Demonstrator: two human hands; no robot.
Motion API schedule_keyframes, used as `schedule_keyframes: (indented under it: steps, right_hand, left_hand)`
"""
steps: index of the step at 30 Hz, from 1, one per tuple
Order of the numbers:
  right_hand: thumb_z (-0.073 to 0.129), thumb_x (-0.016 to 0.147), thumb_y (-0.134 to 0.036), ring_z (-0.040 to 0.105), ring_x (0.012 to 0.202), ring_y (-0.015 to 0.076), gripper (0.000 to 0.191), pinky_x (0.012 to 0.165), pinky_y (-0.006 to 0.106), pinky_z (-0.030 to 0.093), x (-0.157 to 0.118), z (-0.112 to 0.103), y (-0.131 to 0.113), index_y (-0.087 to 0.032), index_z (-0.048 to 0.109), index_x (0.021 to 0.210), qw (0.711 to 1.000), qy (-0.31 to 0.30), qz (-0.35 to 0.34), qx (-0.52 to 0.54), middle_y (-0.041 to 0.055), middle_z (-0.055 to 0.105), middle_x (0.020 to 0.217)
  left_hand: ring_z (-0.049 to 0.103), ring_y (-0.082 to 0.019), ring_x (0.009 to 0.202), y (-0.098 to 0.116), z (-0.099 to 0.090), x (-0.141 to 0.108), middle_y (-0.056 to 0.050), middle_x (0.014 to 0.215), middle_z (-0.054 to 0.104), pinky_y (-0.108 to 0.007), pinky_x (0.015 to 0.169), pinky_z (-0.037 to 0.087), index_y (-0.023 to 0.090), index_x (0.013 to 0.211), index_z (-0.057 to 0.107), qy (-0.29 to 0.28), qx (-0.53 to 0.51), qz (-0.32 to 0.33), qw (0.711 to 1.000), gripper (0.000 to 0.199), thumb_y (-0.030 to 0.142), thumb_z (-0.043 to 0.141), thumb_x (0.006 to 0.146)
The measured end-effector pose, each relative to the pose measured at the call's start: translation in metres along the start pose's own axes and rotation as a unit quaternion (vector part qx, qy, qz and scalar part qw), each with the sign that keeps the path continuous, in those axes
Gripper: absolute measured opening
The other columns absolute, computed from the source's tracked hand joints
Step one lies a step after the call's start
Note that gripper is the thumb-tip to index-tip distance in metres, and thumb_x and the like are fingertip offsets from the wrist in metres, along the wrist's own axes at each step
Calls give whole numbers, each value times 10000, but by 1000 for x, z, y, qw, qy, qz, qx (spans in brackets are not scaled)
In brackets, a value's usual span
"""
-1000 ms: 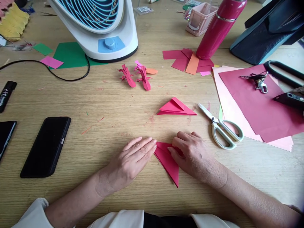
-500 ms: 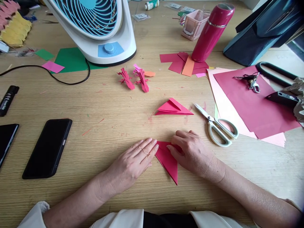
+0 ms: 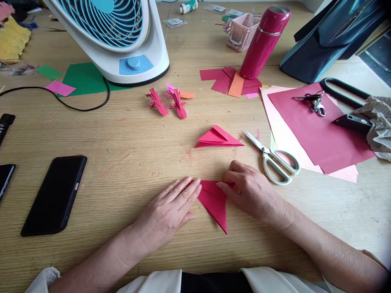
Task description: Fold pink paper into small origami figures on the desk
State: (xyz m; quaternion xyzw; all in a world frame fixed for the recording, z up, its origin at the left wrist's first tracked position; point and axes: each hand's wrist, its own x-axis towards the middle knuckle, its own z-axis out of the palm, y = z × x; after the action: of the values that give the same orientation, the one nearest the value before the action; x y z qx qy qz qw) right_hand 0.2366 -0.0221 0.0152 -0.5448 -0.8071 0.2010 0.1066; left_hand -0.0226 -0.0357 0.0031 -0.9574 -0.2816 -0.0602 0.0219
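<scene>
Nearest the body, a folded red paper (image 3: 214, 201) lies on the bench (image 3: 137, 138), its long tip pointing back toward the wearer, between the two hands. Left hand (image 3: 172, 208): fingers straight, laid flat, gripping nothing; their tips rest over the paper's left corner, likely to pin it against sliding. Right hand (image 3: 252, 197): fingers curled in and closed on the upper right part, thumb on top, undersides hidden; the pinch probably gives control of that layer while the other side stays put. Middle of the sheet bare between both sets of fingertips. Phone (image 3: 55, 195) off to the left, well apart, perhaps set there for elbow room. Right, scissors (image 3: 273, 156) lie just beyond the right hand, handles toward it, presumably for easy reach. Farther, a second folded piece (image 3: 218, 136), then two small red figures (image 3: 157, 101), apparently parked clear of the working patch.
</scene>
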Motion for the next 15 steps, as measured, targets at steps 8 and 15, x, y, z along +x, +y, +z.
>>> schedule_keyframes:
  steps: [8,15]
  right_hand:
    - [611,937,-280,539,752,177,280,723,315,433,1,0,4,-168,602,679,1000,8,2,-21,49,550,804]
    - [568,960,-305,532,762,189,306,717,325,426,-2,2,10,-175,583,684,997,27,-4,-73,58,543,817]
  left_hand:
    - [458,-277,1399,0,2,-1,-90,1537,469,-419,1142,409,95,1447,476,2,-12,0,1000,458,264,429,1024]
    - [390,-254,1446,1,3,-3,-61,1572,421,-402,1181,347,131,1472,449,-20,-19,-16,999,480,334,396,1040]
